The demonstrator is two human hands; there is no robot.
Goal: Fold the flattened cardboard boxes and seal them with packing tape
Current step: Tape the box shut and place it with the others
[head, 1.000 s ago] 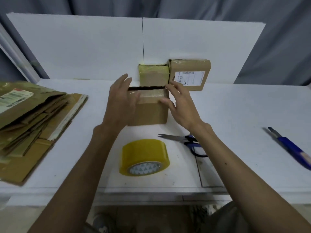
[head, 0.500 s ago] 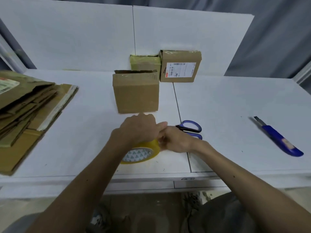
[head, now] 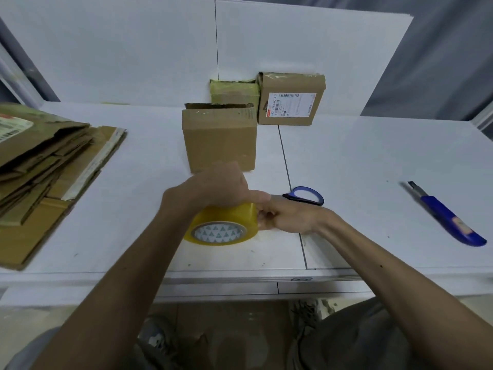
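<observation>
Left edge of the bench [head: 373,161]: a stack of flattened cardboard boxes [head: 48,166] lies flat, one printed label visible on the top piece.

Centre, back from the front edge: a folded box [head: 220,140] stands upright, a flap edge raised along the rear of its top.

In front of that box, near the front edge: the roll of packing tape [head: 226,225] stands on its rim, its core facing the camera. The left hand [head: 213,186] sits on top of it, grip closed over the roll, fingers curled down its far side, thumb pointing right. The right hand [head: 288,216] meets the roll's right side, grip narrow, fingers curled against the tape. Whether a loose tape end is pinched cannot be told.

Rear edge, against the white back panel [head: 133,49]: a small tape-covered box [head: 234,90] stands just behind the folded box, touching a labelled box [head: 292,101] to its right.

Right of the hands: scissors [head: 306,195] with blue handles lie flat, partly hidden by the right hand.

Towards the right edge: a blue utility knife [head: 448,217] lies diagonally, well apart from everything else.
</observation>
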